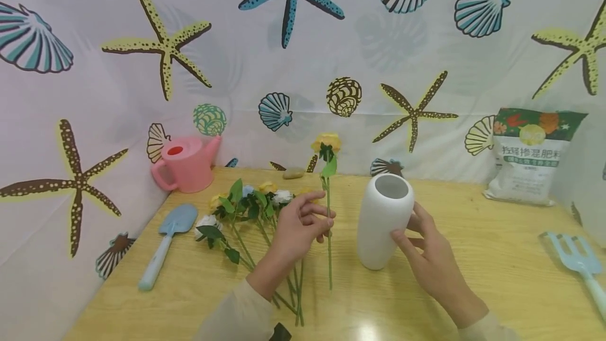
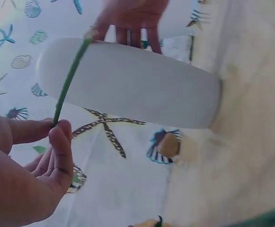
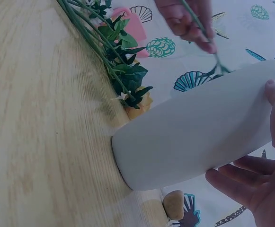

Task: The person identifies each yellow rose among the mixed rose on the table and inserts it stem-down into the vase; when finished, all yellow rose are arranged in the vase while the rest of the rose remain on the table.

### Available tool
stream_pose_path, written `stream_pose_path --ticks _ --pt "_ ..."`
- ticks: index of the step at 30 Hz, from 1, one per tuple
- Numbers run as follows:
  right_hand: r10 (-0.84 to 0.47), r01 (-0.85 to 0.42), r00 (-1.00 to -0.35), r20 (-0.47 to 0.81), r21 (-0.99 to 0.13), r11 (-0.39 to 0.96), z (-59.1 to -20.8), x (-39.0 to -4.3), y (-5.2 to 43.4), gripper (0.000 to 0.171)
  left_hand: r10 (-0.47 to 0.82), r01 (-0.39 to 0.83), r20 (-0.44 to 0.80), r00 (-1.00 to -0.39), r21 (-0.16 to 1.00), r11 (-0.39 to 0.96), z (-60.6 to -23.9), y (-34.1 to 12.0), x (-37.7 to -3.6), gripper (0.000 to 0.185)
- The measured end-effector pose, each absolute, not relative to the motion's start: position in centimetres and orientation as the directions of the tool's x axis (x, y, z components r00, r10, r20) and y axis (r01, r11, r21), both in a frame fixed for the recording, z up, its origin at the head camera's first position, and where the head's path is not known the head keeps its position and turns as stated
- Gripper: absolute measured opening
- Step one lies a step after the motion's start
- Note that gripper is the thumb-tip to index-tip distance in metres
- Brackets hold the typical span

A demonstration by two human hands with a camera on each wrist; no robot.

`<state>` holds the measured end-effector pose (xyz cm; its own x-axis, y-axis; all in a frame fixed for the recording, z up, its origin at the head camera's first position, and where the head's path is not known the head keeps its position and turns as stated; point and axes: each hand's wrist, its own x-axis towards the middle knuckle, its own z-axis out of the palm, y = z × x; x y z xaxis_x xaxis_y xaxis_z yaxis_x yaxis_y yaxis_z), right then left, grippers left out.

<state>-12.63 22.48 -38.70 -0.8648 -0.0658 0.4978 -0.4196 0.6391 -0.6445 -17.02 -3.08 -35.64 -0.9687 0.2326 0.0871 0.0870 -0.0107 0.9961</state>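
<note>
In the head view my left hand (image 1: 303, 225) pinches the green stem of a yellow artificial rose (image 1: 326, 143), held upright with its bloom on top. The left wrist view shows thumb and fingertip meeting on that stem (image 2: 71, 80). Just right of the rose stands a tall white vase (image 1: 381, 225), its round mouth facing up. My right hand (image 1: 428, 257) grips the vase from the right, thumb in front and fingers behind, as the right wrist view (image 3: 265, 175) also shows. The vase's base touches the table.
Several artificial flowers (image 1: 246, 246) lie left of the vase. Beyond them are a blue trowel (image 1: 168, 241) and a pink watering can (image 1: 187, 167). A stone (image 1: 293, 173) sits at the back. On the right are a fertilizer bag (image 1: 527, 162) and a small blue fork (image 1: 575, 259).
</note>
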Motion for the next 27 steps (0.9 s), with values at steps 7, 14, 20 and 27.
stream_pose_path --ticks 7,14,20,27 --pt "-0.077 -0.438 -0.852 0.517 -0.626 0.645 -39.1 -12.6 22.3 0.07 0.086 0.218 0.23 -0.969 0.967 -0.133 -32.1 -1.5 -17.8 0.051" --pt "-0.088 -0.452 -0.844 0.529 -0.615 0.646 -39.0 -12.4 22.4 0.071 -0.034 0.4 0.407 -0.913 0.874 -0.275 -27.9 1.2 -19.0 0.046" --pt "-0.087 -0.471 -0.83 0.551 -0.609 0.638 -38.9 -12.5 22.4 0.073 -0.093 0.532 0.531 -0.842 0.791 -0.302 -25.9 3.0 -20.5 0.043" --pt "-0.095 -0.47 -0.832 0.546 -0.604 0.644 -38.9 -12.6 22.4 0.073 0.005 0.582 0.598 -0.801 0.781 -0.228 -27.4 4.7 -21.3 0.042"
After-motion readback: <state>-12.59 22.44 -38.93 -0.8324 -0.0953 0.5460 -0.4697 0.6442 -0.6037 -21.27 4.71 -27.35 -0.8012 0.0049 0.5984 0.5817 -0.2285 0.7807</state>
